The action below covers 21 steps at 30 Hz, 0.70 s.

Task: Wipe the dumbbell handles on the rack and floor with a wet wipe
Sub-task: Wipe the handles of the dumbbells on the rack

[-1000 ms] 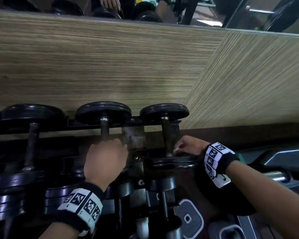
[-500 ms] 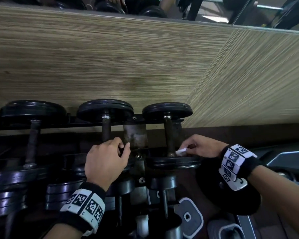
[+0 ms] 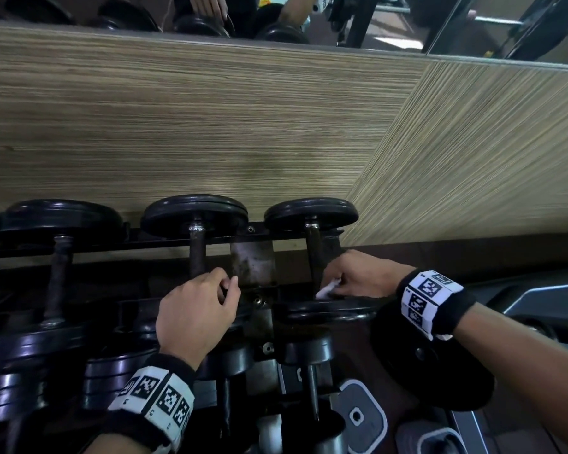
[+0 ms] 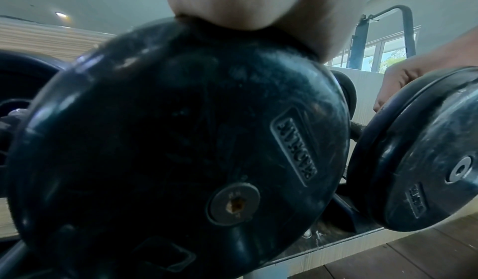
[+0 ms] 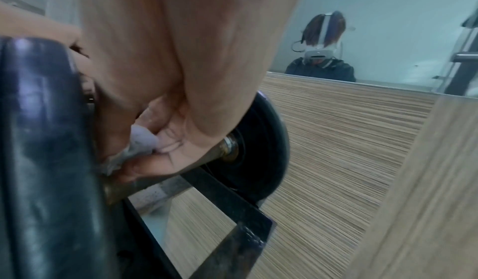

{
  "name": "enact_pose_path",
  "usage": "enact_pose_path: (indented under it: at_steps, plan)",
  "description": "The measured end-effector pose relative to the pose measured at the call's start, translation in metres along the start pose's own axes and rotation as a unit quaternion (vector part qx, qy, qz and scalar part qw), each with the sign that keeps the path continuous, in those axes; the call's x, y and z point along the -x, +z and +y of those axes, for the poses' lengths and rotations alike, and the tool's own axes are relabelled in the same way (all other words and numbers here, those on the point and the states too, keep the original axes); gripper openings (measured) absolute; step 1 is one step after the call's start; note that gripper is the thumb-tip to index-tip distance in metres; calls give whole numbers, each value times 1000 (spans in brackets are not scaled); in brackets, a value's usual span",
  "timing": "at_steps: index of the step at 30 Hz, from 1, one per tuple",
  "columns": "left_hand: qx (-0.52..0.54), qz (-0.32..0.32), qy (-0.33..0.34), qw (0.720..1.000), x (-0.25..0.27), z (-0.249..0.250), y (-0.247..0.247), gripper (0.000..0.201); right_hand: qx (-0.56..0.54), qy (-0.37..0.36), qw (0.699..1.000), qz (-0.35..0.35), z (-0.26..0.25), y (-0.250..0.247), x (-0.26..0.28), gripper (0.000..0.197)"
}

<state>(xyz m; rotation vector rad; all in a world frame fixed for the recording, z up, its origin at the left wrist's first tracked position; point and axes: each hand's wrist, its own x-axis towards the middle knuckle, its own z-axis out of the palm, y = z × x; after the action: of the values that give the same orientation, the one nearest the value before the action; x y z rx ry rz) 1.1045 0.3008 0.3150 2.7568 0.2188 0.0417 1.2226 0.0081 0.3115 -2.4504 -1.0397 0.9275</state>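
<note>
Curling right hand (image 3: 354, 276) round the wipe (image 3: 327, 290), pressing it against the rightmost handle (image 3: 313, 253); gripping the middle handle (image 3: 197, 253) with left hand (image 3: 194, 316).

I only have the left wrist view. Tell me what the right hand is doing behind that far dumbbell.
Observer: The right hand presses a white wet wipe onto the rightmost dumbbell handle on the top rack row.
Operator: Give me the spot on the handle.
Observer: The near end, right against the near plate. The right wrist view shows the wipe bunched under the fingers.
Operator: Report the left hand's grip.
Observer: The left hand has its fingers curled at the near end of the middle dumbbell handle. Whether they close round it is hidden.
</note>
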Motion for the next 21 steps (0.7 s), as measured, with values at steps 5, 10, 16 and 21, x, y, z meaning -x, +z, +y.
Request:
enact_pose_path:
  at_steps: [5,10,16,21]
  plan:
    - [-24,4,1,1000,-2,5,0,24,-14,113,993,-30,27,14,7,14]
    - [-19,3,0,1000,-1,4,-1,23,-92,127,988,-10,14,22,-6,13]
    - [-24,0,4,1000,-2,5,0,24,-119,64,991,-4,-22,-8,14,14]
    - [-10,5,-1,1000,1,1,-1,23,4,-11,1000,5,-27,1,-11,14]
